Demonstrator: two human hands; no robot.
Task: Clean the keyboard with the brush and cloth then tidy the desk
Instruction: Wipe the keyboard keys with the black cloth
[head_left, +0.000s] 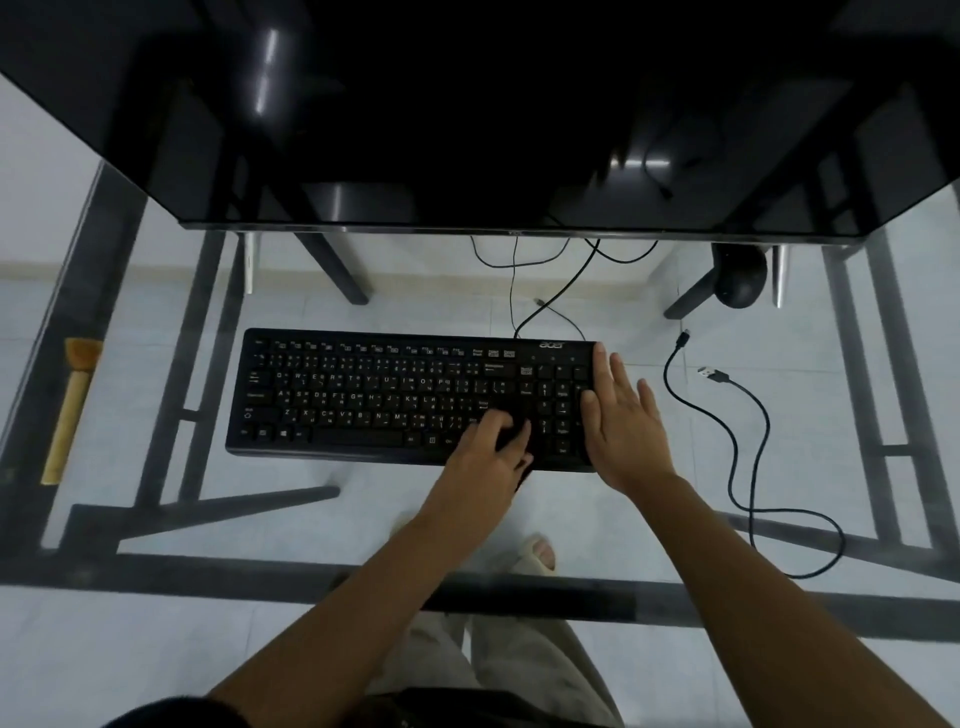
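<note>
A black keyboard (363, 395) lies across the middle of the glass desk (156, 519). My left hand (488, 457) presses a dark cloth (511, 436) onto the keys just left of the number pad, fingers curled over it. The cloth is mostly hidden under the hand. My right hand (623, 421) lies flat with fingers spread on the keyboard's right end, holding nothing. A brush (70, 410) with a pale wooden handle and orange bristles rests at the desk's far left edge, well away from both hands.
A large dark monitor (467, 130) hangs over the back of the desk. A loose black USB cable (748, 457) snakes across the glass right of the keyboard. A black rounded object (740, 278) sits at back right. Keyboard cables (550, 291) trail behind.
</note>
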